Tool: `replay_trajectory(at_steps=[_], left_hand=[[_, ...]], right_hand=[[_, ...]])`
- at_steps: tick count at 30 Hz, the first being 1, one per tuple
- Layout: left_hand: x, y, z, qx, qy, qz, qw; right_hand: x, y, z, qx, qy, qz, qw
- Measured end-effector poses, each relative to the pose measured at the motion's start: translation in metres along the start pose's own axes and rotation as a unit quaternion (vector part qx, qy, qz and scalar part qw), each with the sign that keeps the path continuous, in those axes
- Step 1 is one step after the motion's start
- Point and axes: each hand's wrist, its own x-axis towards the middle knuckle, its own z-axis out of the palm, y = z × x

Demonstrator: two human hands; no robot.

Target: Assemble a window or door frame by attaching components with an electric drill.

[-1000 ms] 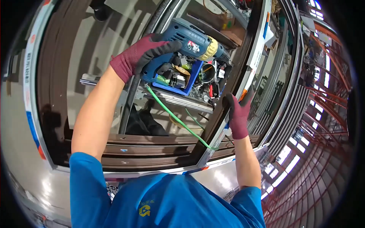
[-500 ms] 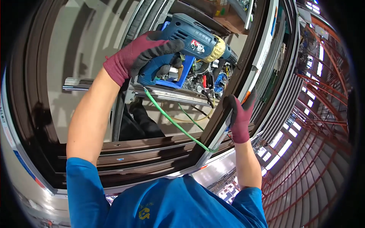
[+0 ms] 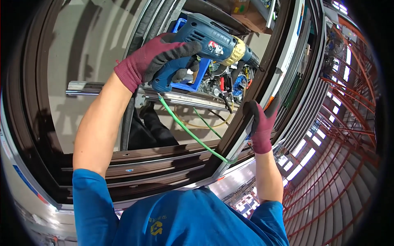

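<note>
My left hand [image 3: 164, 59], in a maroon glove with dark palm and fingertips, is closed around the handle of a blue power drill [image 3: 213, 39]. Yellow tape wraps the drill's front collar, and its chuck points right, with the tip at the inner face of a brown metal frame bar [image 3: 234, 129]. From the handle's base a green cord [image 3: 184, 127] droops across the frame opening to that bar. My right hand [image 3: 262, 125], gloved alike, grips the same bar lower down, thumb on the inner side and fingers over the outer side. Its fingertips are partly hidden.
Behind the drill, a blue bin [image 3: 200, 76] sits among loose hardware and hand tools. A metal profile [image 3: 86, 88] crosses below it. Brown frame rails [image 3: 164, 168] run along my front and left. A cardboard box [image 3: 250, 18] stands at the back; stacked profiles [image 3: 303, 98] lie to the right.
The drill and my left hand have shifted slightly right, bringing the chuck closer against the bar. My right hand keeps its grip on the bar.
</note>
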Motion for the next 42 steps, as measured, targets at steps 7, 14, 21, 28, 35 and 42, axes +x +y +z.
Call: replay_trajectory(at_steps=[7,14,21,28,35,42], left_hand=[[0.001,0.002,0.002,-0.033,-0.003,-0.005,0.999],[-0.008,0.013,0.012,0.020,0.024,-0.001,1.000],[-0.008,0.006,0.004,0.050,0.100,-0.028,0.993],[-0.015,0.009,0.014,0.033,0.101,-0.014,0.994],[-0.019,0.018,0.021,0.006,0.066,-0.028,0.997],[-0.022,0.014,0.034,0.028,0.084,-0.029,0.996]], right_hand=[[0.005,0.009,-0.002,-0.072,0.032,-0.079,0.994],[0.007,0.014,-0.012,-0.135,0.012,-0.068,0.988],[0.000,-0.009,0.007,-0.094,0.006,-0.060,0.994],[0.004,-0.001,0.000,-0.096,0.003,-0.028,0.995],[0.004,0.005,0.003,-0.071,-0.016,-0.043,0.996],[-0.005,0.002,-0.002,-0.050,-0.001,0.014,0.999]])
